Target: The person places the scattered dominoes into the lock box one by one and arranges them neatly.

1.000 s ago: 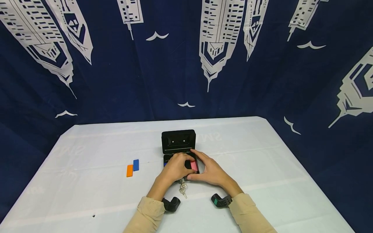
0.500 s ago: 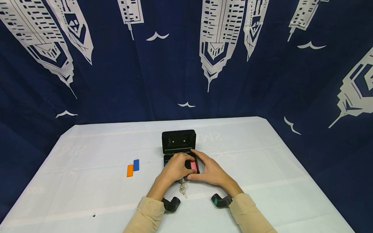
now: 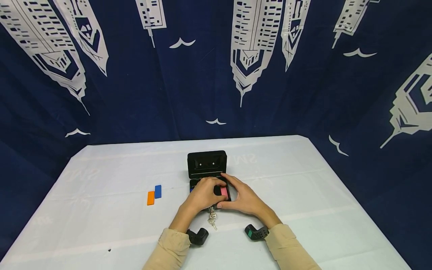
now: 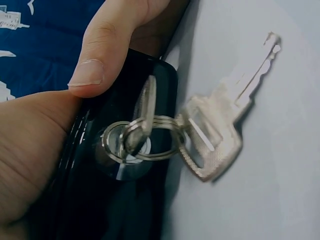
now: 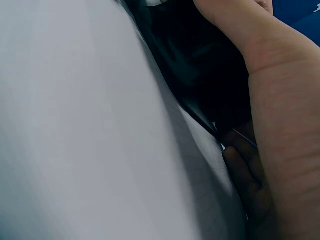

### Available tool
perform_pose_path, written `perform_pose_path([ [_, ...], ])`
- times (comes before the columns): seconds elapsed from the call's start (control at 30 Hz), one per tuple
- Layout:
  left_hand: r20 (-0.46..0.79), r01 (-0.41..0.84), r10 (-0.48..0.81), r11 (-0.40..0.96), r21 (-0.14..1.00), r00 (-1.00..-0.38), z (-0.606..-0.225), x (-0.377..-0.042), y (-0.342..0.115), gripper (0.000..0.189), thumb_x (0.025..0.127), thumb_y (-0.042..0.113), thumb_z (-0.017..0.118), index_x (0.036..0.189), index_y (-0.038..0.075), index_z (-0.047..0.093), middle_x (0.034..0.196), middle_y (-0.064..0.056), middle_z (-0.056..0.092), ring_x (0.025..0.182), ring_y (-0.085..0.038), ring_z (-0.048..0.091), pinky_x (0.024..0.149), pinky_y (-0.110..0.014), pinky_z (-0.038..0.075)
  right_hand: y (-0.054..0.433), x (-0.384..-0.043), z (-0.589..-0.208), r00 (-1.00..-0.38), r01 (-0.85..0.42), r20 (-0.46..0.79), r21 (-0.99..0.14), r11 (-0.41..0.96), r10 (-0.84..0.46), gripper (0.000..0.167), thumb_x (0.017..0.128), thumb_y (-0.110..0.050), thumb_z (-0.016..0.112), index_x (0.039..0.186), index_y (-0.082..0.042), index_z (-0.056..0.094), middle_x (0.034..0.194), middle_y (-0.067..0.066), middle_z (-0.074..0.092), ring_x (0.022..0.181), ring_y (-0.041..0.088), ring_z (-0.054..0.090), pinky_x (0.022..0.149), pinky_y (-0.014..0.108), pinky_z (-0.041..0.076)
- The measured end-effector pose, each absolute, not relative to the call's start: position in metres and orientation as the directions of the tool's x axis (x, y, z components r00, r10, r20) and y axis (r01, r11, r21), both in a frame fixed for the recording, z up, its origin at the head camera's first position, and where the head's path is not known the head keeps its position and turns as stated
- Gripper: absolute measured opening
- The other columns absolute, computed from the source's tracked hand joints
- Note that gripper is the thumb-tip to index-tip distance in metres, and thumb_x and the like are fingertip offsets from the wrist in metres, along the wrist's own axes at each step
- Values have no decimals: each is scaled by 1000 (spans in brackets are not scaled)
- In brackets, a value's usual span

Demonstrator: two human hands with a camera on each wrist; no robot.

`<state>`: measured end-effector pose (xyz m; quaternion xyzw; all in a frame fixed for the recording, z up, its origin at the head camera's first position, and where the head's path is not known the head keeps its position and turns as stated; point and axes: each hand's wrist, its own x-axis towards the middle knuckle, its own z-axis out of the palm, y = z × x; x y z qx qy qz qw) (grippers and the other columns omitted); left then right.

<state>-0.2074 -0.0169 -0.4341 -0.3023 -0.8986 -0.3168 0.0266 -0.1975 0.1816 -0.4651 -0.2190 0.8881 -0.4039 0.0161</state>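
A small black cash box (image 3: 207,164) stands with its lid raised, and a pink block (image 3: 224,192) shows inside at its right end. My left hand (image 3: 203,194) reaches over the box from the front, its thumb and index fingertip at the two ends of the pink block. My right hand (image 3: 245,198) holds the box's right end, thumb at the front and index finger at the back corner. A bit of blue shows at the box's left side; the left hand hides most of the inside. A key (image 4: 212,135) hangs by a ring (image 4: 155,137) from the front lock.
An orange block (image 3: 150,198) and a blue block (image 3: 158,191) lie side by side on the white table (image 3: 101,210), left of the box. A tiny dark speck (image 3: 109,250) lies at the front left. Behind the table hangs a dark blue printed curtain (image 3: 202,82).
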Motion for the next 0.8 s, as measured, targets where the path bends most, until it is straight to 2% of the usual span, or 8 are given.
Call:
perform_pose_path([
  [0.17,246,580,548,595,557,-799,-432,-207,-19,40,84,16,87,119,0,75,119,-13,75,119,-31,67,104,-47,53,181,-198,-466,-903,-380,152,-721,579,-403,104,77,-50,89,162,-23,35,162,7,42,150,28,39,121,56,34],
  [0.33,262,597,567,555,579,-781,-427,-208,-23,39,85,12,84,121,-2,73,122,-16,74,122,-35,65,106,-48,51,181,-198,-465,-904,-378,152,-722,579,-401,105,76,-50,89,162,-23,35,162,6,43,150,28,39,120,56,35],
  [0.8,241,609,607,523,596,-757,-415,-207,-35,42,88,13,81,125,-2,71,126,-15,72,125,-31,64,108,-46,51,181,-197,-464,-911,-359,132,-721,593,-391,108,75,-53,90,162,-25,34,162,6,41,151,28,37,121,56,35],
])
